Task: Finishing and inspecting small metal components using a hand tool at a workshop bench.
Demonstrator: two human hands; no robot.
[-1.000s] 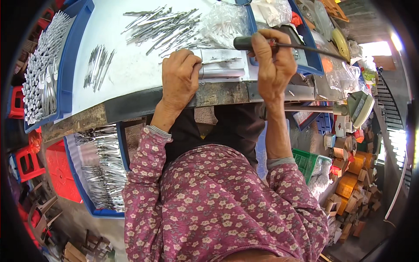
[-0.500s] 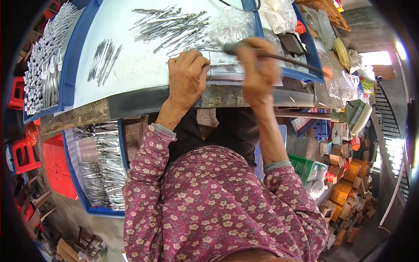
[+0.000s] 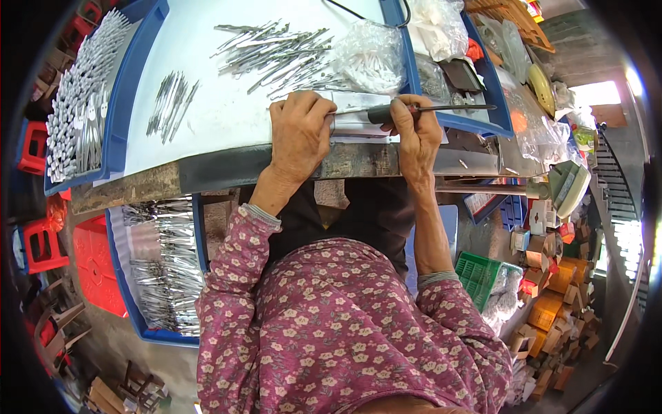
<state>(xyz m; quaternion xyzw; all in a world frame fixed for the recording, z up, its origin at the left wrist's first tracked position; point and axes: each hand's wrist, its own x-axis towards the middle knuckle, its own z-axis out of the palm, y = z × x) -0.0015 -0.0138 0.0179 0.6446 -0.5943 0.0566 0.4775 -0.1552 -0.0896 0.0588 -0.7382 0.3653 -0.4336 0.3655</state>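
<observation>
My right hand (image 3: 418, 136) is closed around a screwdriver (image 3: 460, 107). Its dark handle points left toward my other hand, and the long thin shaft sticks out to the right. My left hand (image 3: 301, 131) is closed at the near edge of the worktable, fingers bent down; what they hold is hidden. Between the two hands lies a flat, light metal-looking piece (image 3: 353, 116), partly covered. Beyond them on the white sheet (image 3: 227, 103) is a loose pile of thin metal strips (image 3: 283, 52). A smaller bundle of strips (image 3: 171, 105) lies to the left.
A blue tray (image 3: 131, 90) at the left holds many white-ended metal pieces. Clear plastic bags (image 3: 372, 58) lie at the back right beside another blue tray (image 3: 493, 83). Below the table at left stands a blue crate (image 3: 121, 276) of metal strips. A lamp-like green head (image 3: 567, 186) is at right.
My right hand has come down and slightly right with the screwdriver, whose shaft is now nearly level instead of slanting. My left hand stays at about the same place on the table.
</observation>
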